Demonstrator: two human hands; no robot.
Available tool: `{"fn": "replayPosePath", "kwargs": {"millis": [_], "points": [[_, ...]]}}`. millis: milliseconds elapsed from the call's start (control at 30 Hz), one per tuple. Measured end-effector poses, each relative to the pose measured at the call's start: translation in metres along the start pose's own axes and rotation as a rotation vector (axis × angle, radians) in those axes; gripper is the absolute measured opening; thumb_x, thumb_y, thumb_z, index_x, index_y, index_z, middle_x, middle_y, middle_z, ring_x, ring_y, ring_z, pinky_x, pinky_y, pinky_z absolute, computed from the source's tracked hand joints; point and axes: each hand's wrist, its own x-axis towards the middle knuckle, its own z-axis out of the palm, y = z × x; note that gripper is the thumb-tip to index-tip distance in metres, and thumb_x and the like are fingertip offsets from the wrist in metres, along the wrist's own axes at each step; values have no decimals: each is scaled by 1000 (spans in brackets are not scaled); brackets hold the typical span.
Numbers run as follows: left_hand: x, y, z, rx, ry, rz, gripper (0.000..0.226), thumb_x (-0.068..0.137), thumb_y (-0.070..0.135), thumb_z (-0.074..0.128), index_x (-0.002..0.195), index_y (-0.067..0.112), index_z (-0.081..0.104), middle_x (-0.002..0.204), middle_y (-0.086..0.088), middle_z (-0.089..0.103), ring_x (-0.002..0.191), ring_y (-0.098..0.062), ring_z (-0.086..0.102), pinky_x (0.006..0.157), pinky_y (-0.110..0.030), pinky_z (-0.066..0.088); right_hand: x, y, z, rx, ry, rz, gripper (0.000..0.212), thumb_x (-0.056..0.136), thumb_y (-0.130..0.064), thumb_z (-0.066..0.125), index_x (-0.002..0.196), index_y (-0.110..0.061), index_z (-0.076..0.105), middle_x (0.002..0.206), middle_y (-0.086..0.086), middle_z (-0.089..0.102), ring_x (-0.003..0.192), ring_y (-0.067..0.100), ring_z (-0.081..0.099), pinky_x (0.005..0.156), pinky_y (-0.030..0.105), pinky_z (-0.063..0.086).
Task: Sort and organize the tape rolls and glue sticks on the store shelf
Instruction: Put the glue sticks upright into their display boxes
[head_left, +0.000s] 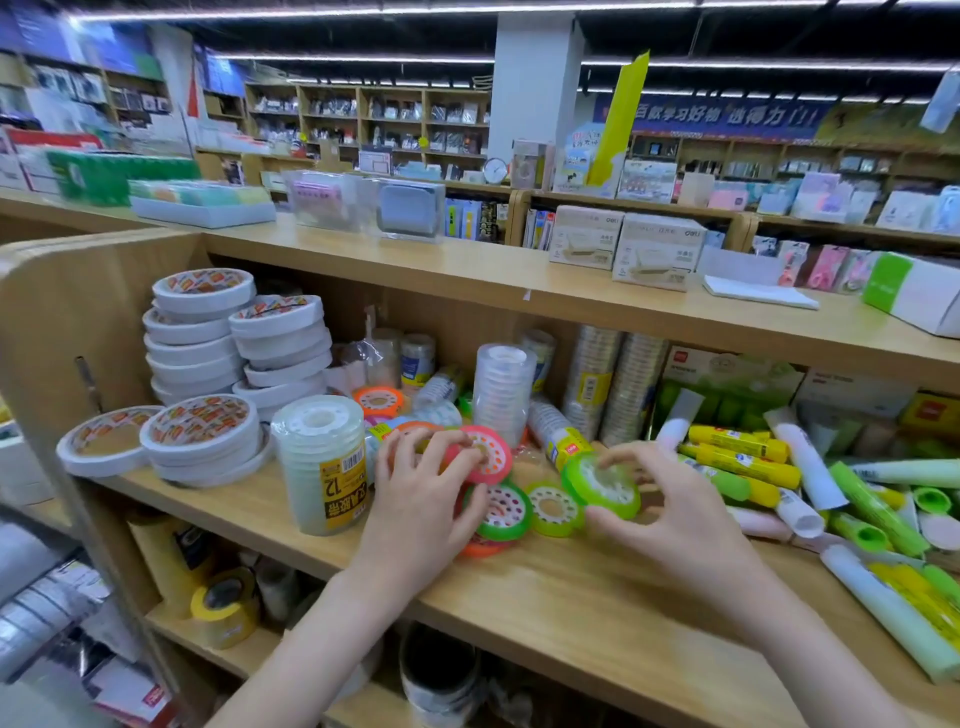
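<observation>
While gripping small tape rolls above the wooden shelf (519, 587): left hand (421, 499) curled round a pink-rimmed tape roll (485, 457), right hand (670, 514) pinching a green-rimmed tape roll (605, 486), both raised just over the shelf board. Below and between them, on the shelf, more green-rimmed rolls (553, 509) and an orange one. Left of the hands on the shelf, a wrapped stack of clear tape (324, 462), then stacked white tape rolls (205, 431). Right of the hands on the shelf, a loose heap of yellow and green glue sticks (743, 444).
</observation>
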Motion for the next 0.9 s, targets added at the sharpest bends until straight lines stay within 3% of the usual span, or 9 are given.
{"fn": "replayPosePath", "kwargs": {"millis": [67, 133, 233, 367, 467, 567, 667, 767, 900], "points": [[0, -1, 1, -10, 10, -7, 33, 83, 40, 46, 100, 20, 65, 108, 1, 61, 108, -24, 51, 103, -46, 27, 23, -5, 9, -29, 33, -45, 33, 72, -28, 77, 99, -23, 57, 104, -4, 55, 94, 1, 50, 83, 19, 41], [0, -5, 1, -32, 28, -30, 36, 84, 39, 44, 107, 19, 63, 111, 0, 60, 110, -22, 50, 104, -44, 25, 43, -7, 21, -169, -95, -48, 34, 77, -35, 71, 105, -18, 60, 119, 1, 50, 110, 15, 47, 94, 29, 39], [0, -13, 1, -53, 40, -51, 42, 84, 38, 43, 114, 16, 61, 118, -6, 59, 114, -23, 45, 103, -41, 25, 70, -14, 24, -171, -67, -49, 37, 84, -33, 65, 116, -15, 60, 129, 6, 46, 120, 23, 44, 96, 26, 31], [1, -16, 7, 60, 10, -20, 45, 84, 43, 42, 114, 16, 63, 120, -7, 61, 116, -25, 46, 103, -44, 23, 104, -31, 40, -248, -141, -38, 58, 90, -24, 57, 141, -31, 30, 143, 8, 28, 116, 26, 48, 94, 29, 37], [2, -19, 10, 77, 25, -12, 44, 82, 43, 42, 111, 18, 65, 118, -5, 62, 115, -23, 42, 104, -49, 32, 112, -38, 60, -234, -94, 33, 55, 87, -26, 61, 135, -32, 34, 137, 8, 28, 103, 29, 55, 90, 32, 41], [1, -21, 12, 79, 46, 4, 41, 82, 43, 42, 112, 21, 59, 118, -4, 61, 113, -23, 43, 97, -54, 41, 103, -34, 61, -187, 81, -29, 46, 80, -24, 71, 118, -24, 47, 128, 2, 35, 96, 22, 56, 79, 19, 37], [1, -21, 15, 83, 67, 10, 38, 82, 43, 43, 112, 23, 55, 118, -4, 60, 112, -24, 46, 99, -52, 41, 84, -28, 50, -188, 256, -116, 38, 73, -12, 77, 103, -13, 54, 128, 9, 39, 106, 16, 47, 82, 10, 31], [6, -21, 17, 104, 87, 4, 38, 80, 41, 44, 106, 20, 62, 115, -5, 61, 109, -26, 46, 95, -54, 43, 70, -26, 32, -233, 399, -165, 35, 68, -6, 79, 94, -5, 55, 127, 19, 42, 95, 21, 53, 74, 18, 40], [10, -22, 17, 108, 76, -6, 38, 78, 39, 43, 103, 19, 62, 111, -3, 61, 107, -26, 45, 91, -55, 43, 70, -22, 22, -257, 386, -163, 37, 67, -3, 80, 95, -6, 56, 131, 18, 44, 97, 16, 52, 71, 24, 43]]}}
